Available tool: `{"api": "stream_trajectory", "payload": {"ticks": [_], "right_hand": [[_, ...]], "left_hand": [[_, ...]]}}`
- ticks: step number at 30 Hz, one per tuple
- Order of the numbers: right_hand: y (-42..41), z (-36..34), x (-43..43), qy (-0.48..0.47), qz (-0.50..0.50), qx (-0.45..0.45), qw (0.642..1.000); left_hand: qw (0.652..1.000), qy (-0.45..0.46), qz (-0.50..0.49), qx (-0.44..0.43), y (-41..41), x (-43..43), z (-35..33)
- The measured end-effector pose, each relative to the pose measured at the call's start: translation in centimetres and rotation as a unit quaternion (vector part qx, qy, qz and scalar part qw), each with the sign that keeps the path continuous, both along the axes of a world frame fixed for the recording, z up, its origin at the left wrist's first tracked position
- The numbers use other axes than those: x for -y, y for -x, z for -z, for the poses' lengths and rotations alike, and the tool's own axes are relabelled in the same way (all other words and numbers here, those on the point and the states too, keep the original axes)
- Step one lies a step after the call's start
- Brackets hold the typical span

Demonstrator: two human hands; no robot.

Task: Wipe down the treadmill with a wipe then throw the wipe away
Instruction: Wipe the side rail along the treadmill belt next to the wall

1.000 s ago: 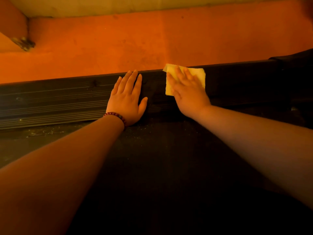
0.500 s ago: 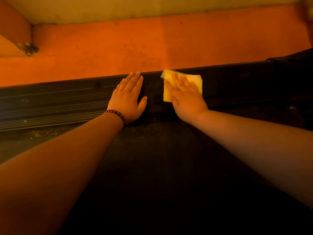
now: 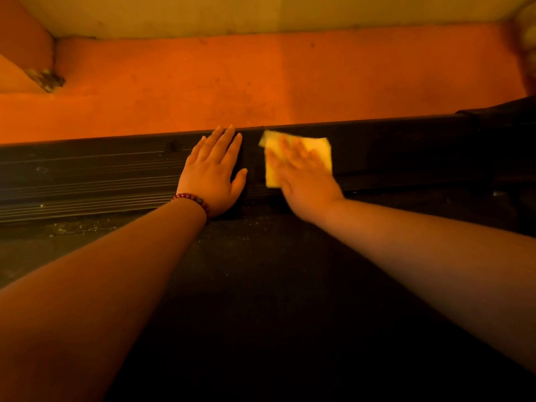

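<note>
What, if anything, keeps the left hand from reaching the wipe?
Probably yes: left hand lies flat on the rail beside the wipe, bare rail between; the right hand covers much of it.

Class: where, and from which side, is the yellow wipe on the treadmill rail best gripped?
Probably the wipe at its exposed far-right corner, pinched from above: it lies flat on the side rail under the right hand, leaving only edges free.

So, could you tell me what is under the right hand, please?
A yellow wipe, pressed flat on the dark side rail by the right hand. Its far and left edges show; the middle and the rail beneath are covered.
</note>
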State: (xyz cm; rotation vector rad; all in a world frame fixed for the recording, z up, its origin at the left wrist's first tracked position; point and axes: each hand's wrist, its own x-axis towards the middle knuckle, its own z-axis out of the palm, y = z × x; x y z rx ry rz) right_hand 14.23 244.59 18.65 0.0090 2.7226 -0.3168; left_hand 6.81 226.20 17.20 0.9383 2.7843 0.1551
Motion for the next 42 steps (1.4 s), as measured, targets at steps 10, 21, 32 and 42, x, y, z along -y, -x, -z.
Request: {"api": "stream_trajectory", "payload": {"ticks": [10, 21, 32, 42], "right_hand": [[2.5, 0.5, -3.1, -0.012, 0.077, -0.01, 0.997], [3.7, 0.8, 1.6, 0.04, -0.031, -0.028, 0.998], [1.4, 0.7, -2.2, 0.008, 0.053, -0.017, 0.998], [1.5, 0.4, -1.4, 0.012, -0.031, -0.014, 0.999]], "left_hand": [[1.0, 0.005, 0.002, -0.002, 0.1, 0.0, 0.1], [1.0, -0.011, 0.009, -0.004, 0.2, 0.2, 0.4], [1.0, -0.008, 0.006, -0.002, 0.3, 0.2, 0.6], [1.0, -0.014, 0.013, 0.005, 0.3, 0.4, 0.3]]}}
